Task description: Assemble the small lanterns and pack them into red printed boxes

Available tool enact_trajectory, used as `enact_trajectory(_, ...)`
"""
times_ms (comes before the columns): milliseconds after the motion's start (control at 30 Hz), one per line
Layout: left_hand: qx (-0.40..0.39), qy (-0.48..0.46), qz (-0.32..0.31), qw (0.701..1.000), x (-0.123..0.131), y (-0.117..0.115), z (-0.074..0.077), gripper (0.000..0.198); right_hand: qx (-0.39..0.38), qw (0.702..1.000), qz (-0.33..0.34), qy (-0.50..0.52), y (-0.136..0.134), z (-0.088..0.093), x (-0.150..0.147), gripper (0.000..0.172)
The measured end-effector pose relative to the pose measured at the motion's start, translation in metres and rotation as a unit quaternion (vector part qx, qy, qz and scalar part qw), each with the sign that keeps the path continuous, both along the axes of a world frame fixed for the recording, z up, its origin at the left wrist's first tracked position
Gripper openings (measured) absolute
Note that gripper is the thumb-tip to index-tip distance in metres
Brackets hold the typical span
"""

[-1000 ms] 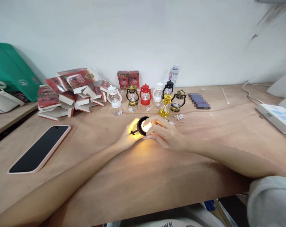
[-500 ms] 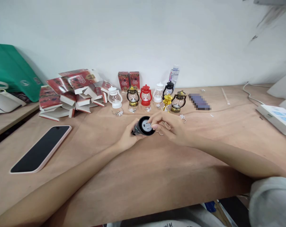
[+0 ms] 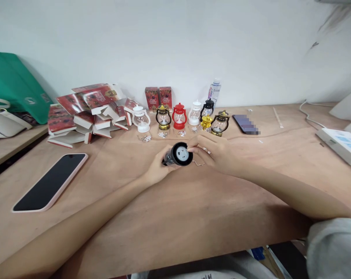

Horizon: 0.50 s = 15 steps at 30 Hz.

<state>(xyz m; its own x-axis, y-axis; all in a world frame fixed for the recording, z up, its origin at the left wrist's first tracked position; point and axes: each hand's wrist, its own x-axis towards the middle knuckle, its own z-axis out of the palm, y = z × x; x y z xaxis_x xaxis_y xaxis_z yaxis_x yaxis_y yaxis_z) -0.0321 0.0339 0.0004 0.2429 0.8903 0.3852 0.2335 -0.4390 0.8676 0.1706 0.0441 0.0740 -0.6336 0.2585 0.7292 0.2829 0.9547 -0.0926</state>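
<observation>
My left hand (image 3: 158, 168) is wrapped round a small black lantern (image 3: 170, 156) tipped on its side, with its underside turned toward me. A round grey-white base plate (image 3: 182, 154) with small dark slots sits inside the black rim. Thumb and forefinger of my right hand (image 3: 217, 153) come together at the right edge of that plate; whatever is between their tips is too small to make out. Bent wire pieces (image 3: 198, 163) lie below the right fingers. Just beyond this hand stands a gold lantern (image 3: 207, 122), its lower part covered by the hand.
Along the back stand a red lantern (image 3: 179, 117), white, black and bronze lanterns, two red boxes (image 3: 165, 99) and a bottle (image 3: 214, 92). Opened red cartons (image 3: 88, 112) pile up at left. Phones lie left (image 3: 50, 184) and right (image 3: 245, 124). A white box (image 3: 342, 143) sits far right.
My right fingers have drawn back from over the base plate to its right edge, uncovering more of it. The lantern in my left hand has shifted slightly right.
</observation>
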Motion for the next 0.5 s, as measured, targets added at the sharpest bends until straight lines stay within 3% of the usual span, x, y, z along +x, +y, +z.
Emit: enact_trajectory(500, 0.018, 0.021, -0.009, 1.0, -0.0018, 0.0018, -0.0033, 0.037, 0.039, 0.999, -0.005, -0.018, 0.0007, -0.0028, -0.0011, 0.013)
